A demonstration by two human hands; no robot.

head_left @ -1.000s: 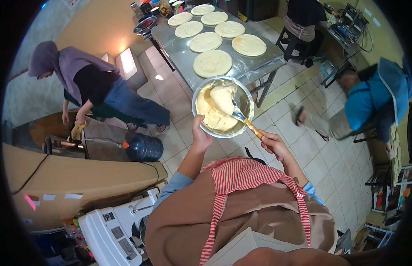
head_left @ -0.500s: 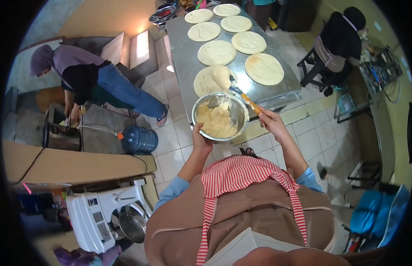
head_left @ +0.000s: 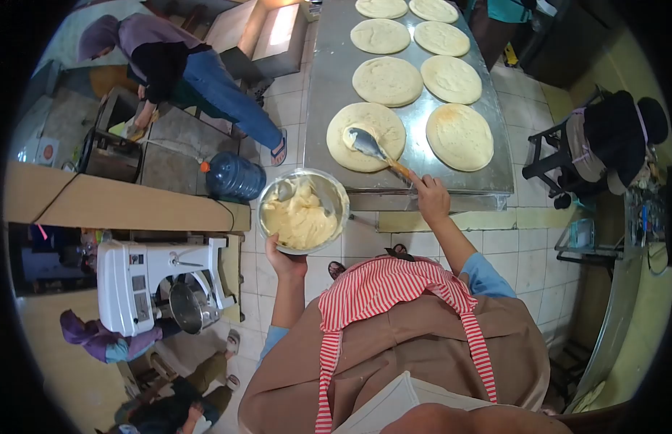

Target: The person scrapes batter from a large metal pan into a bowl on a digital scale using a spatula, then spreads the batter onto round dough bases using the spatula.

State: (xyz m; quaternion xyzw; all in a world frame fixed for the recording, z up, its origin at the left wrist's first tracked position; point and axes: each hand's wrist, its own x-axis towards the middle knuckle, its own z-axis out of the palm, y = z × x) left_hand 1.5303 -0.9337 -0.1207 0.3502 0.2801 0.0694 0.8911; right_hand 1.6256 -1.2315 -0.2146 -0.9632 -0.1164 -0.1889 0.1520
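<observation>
My left hand (head_left: pixel 286 262) is closed on the rim and side of a metal bowl (head_left: pixel 344 210), which is held in the air in front of the steel table. Inside it is thick, pale yellow cream (head_left: pixel 298 217). My right hand (head_left: pixel 431 197) grips the wooden handle of a large metal spoon (head_left: pixel 366 142). The spoon's head rests face down on the nearest left flat round cake (head_left: pixel 383 160), with a smear of cream beside it. To its right lies another round cake (head_left: pixel 459 137), lightly browned at its top edge.
More flat round cakes (head_left: pixel 387 81) lie in two rows along the steel table (head_left: pixel 325 79). At left, a person (head_left: pixel 205 72) bends over a basin near a blue water jug (head_left: pixel 236 176). A white mixer (head_left: pixel 155 282) stands lower left. Another person (head_left: pixel 603 137) sits at right.
The spoon has come down from above the bowl onto the nearest left cake, and its dollop of cream is now there. The bowl has moved left, away from the table. My view has shifted.
</observation>
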